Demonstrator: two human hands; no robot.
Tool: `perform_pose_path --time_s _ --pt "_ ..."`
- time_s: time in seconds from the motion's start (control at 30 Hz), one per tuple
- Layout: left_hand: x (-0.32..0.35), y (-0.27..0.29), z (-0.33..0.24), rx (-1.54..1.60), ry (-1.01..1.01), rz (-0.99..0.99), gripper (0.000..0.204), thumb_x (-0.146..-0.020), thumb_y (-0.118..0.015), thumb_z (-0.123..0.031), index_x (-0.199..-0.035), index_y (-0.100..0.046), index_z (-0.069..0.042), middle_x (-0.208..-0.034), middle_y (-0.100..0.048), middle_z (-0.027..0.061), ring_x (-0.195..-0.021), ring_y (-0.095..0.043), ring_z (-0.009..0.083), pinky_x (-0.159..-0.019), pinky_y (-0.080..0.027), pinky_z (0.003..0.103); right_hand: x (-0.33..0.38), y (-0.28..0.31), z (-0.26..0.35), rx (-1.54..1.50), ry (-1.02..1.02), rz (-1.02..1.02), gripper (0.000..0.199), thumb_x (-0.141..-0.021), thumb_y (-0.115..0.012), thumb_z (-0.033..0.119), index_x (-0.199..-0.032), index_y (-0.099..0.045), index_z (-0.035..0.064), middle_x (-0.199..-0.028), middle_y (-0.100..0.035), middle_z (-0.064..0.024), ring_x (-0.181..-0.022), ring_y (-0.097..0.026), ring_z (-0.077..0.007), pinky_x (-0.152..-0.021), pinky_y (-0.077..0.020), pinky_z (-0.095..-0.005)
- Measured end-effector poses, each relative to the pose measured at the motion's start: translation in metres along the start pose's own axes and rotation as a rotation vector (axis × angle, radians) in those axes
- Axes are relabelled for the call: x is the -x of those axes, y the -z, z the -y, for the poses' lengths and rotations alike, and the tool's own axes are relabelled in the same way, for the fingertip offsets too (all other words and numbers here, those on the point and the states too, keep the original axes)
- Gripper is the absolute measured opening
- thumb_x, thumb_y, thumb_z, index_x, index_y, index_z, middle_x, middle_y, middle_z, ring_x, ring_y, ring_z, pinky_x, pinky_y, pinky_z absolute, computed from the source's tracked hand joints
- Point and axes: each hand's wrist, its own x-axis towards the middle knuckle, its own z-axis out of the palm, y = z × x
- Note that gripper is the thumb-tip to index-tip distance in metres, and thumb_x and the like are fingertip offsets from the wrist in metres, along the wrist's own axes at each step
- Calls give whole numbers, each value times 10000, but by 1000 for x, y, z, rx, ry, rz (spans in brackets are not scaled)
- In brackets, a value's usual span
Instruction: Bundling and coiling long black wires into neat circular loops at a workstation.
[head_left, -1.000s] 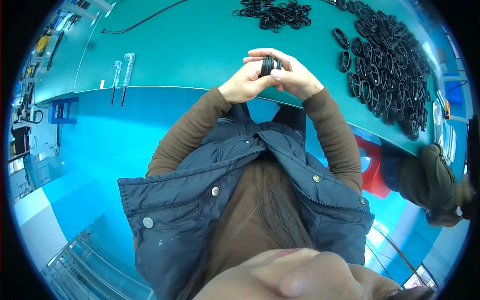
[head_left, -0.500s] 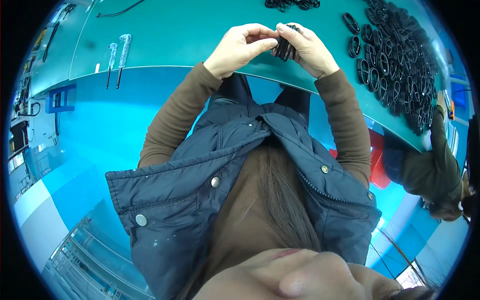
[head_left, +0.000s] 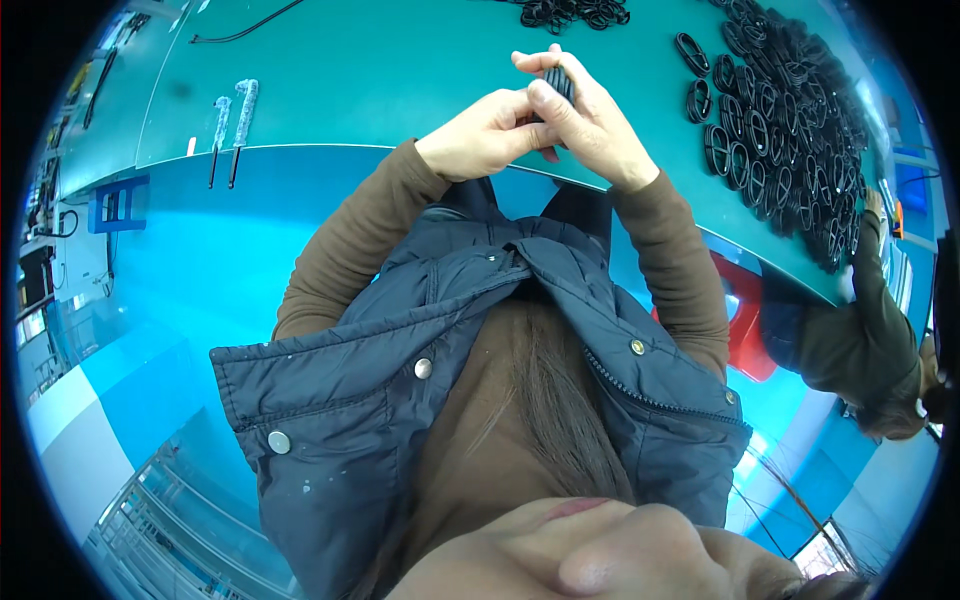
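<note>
A small bundle of black cable [head_left: 559,82] is pinched upright in my right hand [head_left: 590,125], between the thumb and the fingers, above the near edge of the green table. My left hand [head_left: 482,133] comes in from the left with its fingers closed against the lower part of the bundle. The left fingertips are partly hidden behind the right hand, so what they grip there is only partly visible. To the right of my right hand several loose coils of black cable [head_left: 717,148] lie in front of a large heap of similar coils [head_left: 800,140].
More black cables [head_left: 570,12] lie at the far edge of the green table [head_left: 350,80]. Two tools with wrapped handles [head_left: 240,120] rest at the near left edge. A blue stool [head_left: 118,204] stands at the left, a red stool [head_left: 745,330] at the right. A co-worker [head_left: 850,335] sits at the far right.
My right hand has turned, tilting the cable bundle upright. My left hand has moved lower and further right, in against the bundle's lower part.
</note>
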Motion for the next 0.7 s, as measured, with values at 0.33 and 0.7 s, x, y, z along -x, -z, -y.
perform_pose_path --time_s 0.33,0.7 --pt "5 0 -9 89 82 32 201 -977 -508 -153 -1008 -607 19 -920 -646 107 -764 -596 153 -735 -519 261 -2 31 2 770 691 -218 421 -776 -660 63 -1194 -610 57 -967 -627 -94 -718 -616 -185 -587 -514 -258" --pt "5 -9 1 188 73 -13 188 -958 -504 -130 -989 -615 18 -895 -664 109 -804 -629 170 -757 -541 267 6 9 1 811 520 -337 314 -710 -662 -37 -1006 -686 65 -870 -673 -36 -647 -619 -154 -546 -506 -242"
